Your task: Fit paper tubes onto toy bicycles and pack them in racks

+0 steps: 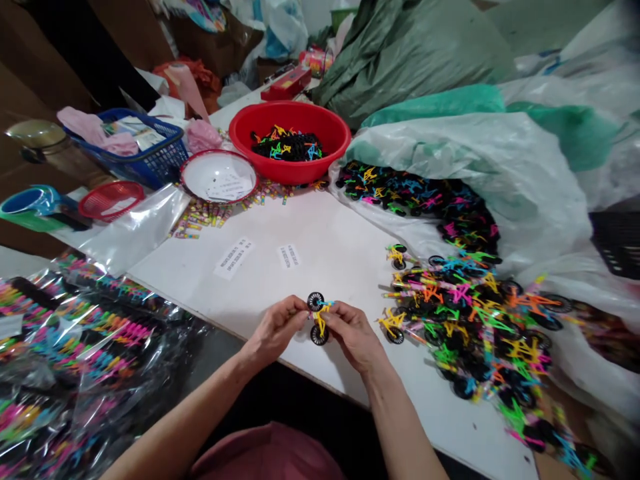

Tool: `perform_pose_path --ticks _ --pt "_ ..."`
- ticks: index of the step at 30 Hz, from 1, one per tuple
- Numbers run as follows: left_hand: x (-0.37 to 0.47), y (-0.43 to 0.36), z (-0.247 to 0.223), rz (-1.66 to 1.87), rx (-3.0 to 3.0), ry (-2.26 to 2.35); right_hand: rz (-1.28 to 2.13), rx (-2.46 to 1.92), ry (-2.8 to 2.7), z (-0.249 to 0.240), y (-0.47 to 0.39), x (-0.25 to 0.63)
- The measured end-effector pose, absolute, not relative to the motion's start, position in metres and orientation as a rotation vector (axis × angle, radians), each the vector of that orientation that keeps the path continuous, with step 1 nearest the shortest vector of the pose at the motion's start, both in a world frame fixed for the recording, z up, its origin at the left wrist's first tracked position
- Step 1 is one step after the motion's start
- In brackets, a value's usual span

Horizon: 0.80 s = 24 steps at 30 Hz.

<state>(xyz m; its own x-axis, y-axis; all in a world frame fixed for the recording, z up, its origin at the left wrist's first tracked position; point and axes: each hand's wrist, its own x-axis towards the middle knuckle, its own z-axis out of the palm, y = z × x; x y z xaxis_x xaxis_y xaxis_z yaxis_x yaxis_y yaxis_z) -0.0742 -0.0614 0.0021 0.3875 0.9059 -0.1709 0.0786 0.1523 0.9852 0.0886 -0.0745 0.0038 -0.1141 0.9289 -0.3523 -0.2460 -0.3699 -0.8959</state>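
Just above the near edge of the white bench (340,227), a yellow toy bicycle (321,323) is held between two bare hands, its black wheels one above the other. The left hand (280,325) has thumb and forefinger pinched together at the upper wheel; the right hand (356,333) has its fingers clamped on the frame by the handlebar (a blue one). Toy bicycles in mixed colours (480,313) heap along the right edge. Toward the far edge sits a red basin (290,175), beside a white bowl (210,175).
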Motion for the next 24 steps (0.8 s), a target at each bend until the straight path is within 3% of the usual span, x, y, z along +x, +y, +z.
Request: perform_pose_path --ticks 5,9,14,17,21,24 --pt "-0.072 -0.068 -0.008 0.804 1.513 1.298 1.195 -1.523 -1.065 -0.008 -0.079 0.074" --pt "-0.062 -0.046 -0.016 0.775 1.585 1.337 1.099 -1.525 -1.098 0.0 -0.063 0.078" --pt "-0.008 0.002 0.032 0.669 1.853 1.194 0.595 -1.693 -1.33 0.063 -0.059 0.154" --pt "0.023 0.005 0.048 0.908 2.1 1.24 0.116 -1.913 -1.277 0.1 -0.11 0.229" --pt "0.049 -0.029 -0.007 0.969 2.528 0.929 -0.49 -2.173 -1.183 0.129 -0.171 0.321" --pt "0.08 -0.068 -0.067 0.986 2.606 0.663 -0.884 -2.329 -1.285 0.148 -0.154 0.367"
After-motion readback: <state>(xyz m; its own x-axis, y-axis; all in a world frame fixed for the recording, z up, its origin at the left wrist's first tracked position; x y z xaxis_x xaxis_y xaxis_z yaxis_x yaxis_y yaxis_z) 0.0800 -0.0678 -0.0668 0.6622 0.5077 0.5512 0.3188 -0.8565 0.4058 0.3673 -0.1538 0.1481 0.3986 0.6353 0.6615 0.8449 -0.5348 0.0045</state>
